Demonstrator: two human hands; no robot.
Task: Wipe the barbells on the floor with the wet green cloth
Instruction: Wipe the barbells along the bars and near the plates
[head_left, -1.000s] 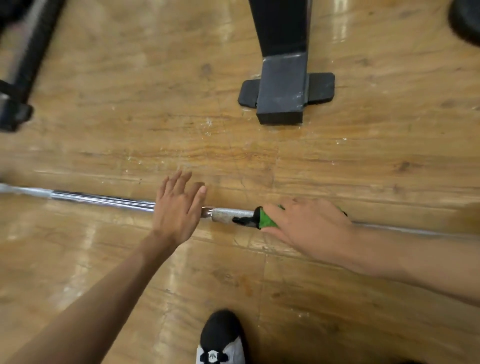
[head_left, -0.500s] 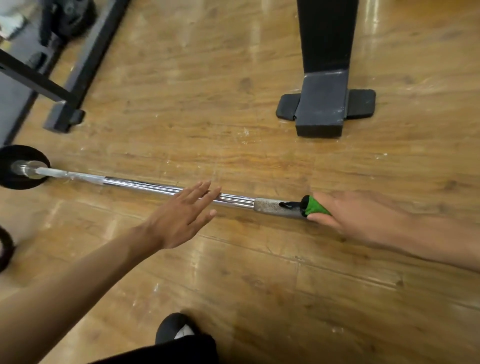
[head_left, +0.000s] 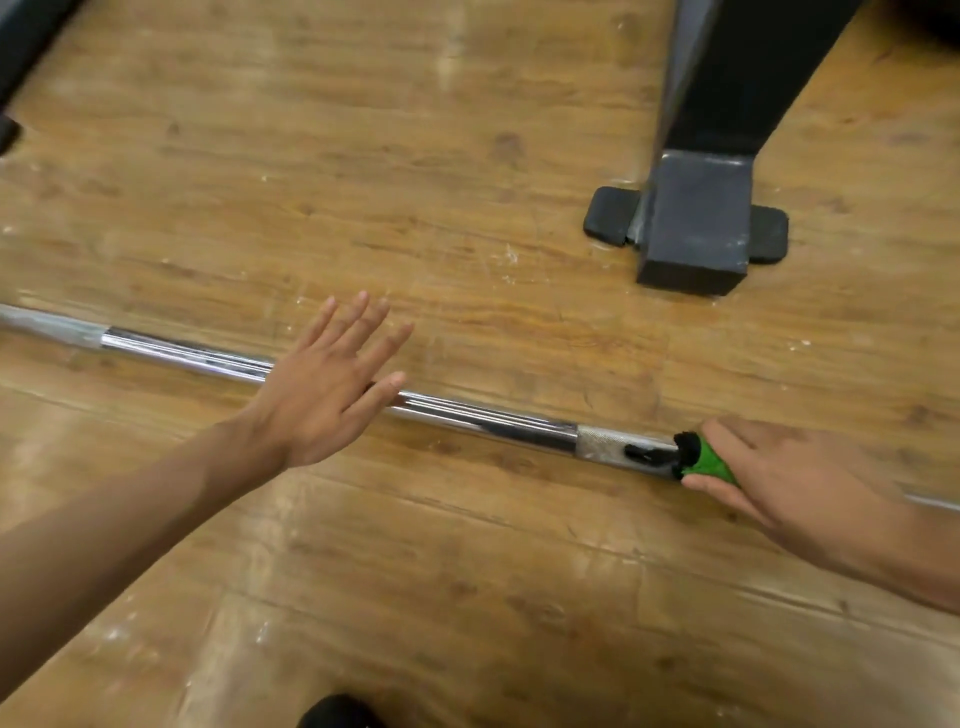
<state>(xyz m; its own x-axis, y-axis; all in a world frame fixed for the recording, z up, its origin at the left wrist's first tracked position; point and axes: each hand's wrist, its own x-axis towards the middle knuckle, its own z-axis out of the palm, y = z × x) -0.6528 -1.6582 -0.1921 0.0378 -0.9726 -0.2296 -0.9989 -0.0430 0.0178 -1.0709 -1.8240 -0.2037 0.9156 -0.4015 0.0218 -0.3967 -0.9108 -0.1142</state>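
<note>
A chrome barbell bar (head_left: 483, 418) lies on the wooden floor, running from the left edge down to the right. My right hand (head_left: 795, 480) grips the green cloth (head_left: 706, 464), which is wrapped around the bar beside its rough knurled section (head_left: 602, 441). A black fringe of the cloth sticks out on the hand's left. My left hand (head_left: 332, 389) is spread flat with straight fingers over the smooth part of the bar, left of the cloth. Whether it touches the bar I cannot tell.
A black and grey metal stand foot (head_left: 693, 228) with rubber pads stands on the floor beyond the bar, at upper right. Dark equipment (head_left: 21, 47) shows at the top left corner. My black shoe tip (head_left: 337, 714) is at the bottom edge.
The view has swung right, so the weight plate at the bar's left end has left the frame. My right hand keeps the cloth on the bar; my left hand stays spread over it.
</note>
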